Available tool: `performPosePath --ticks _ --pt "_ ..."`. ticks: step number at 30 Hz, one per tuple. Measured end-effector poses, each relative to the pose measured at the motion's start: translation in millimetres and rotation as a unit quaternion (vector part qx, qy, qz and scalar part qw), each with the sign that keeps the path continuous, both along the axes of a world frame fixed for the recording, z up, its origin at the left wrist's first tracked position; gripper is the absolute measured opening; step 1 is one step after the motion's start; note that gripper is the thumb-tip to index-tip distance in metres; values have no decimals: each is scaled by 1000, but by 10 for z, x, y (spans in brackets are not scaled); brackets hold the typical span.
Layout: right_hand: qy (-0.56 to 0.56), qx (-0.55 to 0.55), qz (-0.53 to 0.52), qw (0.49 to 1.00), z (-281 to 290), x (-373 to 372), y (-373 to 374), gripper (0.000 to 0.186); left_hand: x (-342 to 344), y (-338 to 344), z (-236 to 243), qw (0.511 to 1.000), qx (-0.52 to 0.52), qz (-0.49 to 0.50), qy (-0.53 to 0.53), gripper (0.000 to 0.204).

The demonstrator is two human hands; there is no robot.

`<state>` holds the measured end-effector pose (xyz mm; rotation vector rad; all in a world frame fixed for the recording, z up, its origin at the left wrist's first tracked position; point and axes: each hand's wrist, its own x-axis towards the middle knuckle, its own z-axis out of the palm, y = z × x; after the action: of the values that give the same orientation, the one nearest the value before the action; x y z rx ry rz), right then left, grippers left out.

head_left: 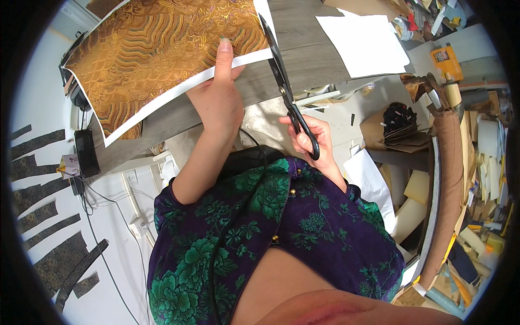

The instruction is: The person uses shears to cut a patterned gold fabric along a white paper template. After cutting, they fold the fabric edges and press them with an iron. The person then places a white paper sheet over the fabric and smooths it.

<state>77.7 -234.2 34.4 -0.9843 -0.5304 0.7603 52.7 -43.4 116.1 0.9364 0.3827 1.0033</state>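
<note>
My left hand [219, 103] grips the near edge of a gold-brown sheet with a wavy brocade pattern [157, 49] and a white border. Its thumb lies on top of the sheet, and the fingers are mostly hidden underneath. In my right hand [319, 138] is a pair of long black scissors [283, 81], with fingers and thumb at the handle loops. The scissor blades point away from me along the sheet's right-hand white border. Part of the sheet hangs over the table's near edge on the left.
A grey wood-grain table [309, 54] bears a white paper sheet [363, 46] at right. Brown fabric rolls [449, 184] and scrap piles stand far right. Dark patterned strips [59, 260] lie at left, near a black box-shaped device [86, 151] and trailing cables.
</note>
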Motion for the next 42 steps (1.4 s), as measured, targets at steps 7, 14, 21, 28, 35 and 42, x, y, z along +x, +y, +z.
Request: performPosePath --ticks 7,14,21,28,35,42 --pt "2 -15 -12 1000 45 -29 -1 36 6 -15 -6 1000 0 12 21 30" --pt "-4 -21 -28 999 31 -43 15 32 13 -9 -11 1000 -14 12 3 26" --pt "6 -30 -35 999 52 -89 34 32 -7 -36 16 1000 -15 12 -8 27" --pt "8 -10 -22 1000 1 -98 27 33 -38 -25 15 1000 -9 -12 13 36" --pt "-6 -6 -33 999 34 -86 37 35 -88 -106 41 994 -79 -61 36 29" --pt "6 2 -47 999 5 -52 16 37 -122 -135 -16 991 -41 -94 80 34"
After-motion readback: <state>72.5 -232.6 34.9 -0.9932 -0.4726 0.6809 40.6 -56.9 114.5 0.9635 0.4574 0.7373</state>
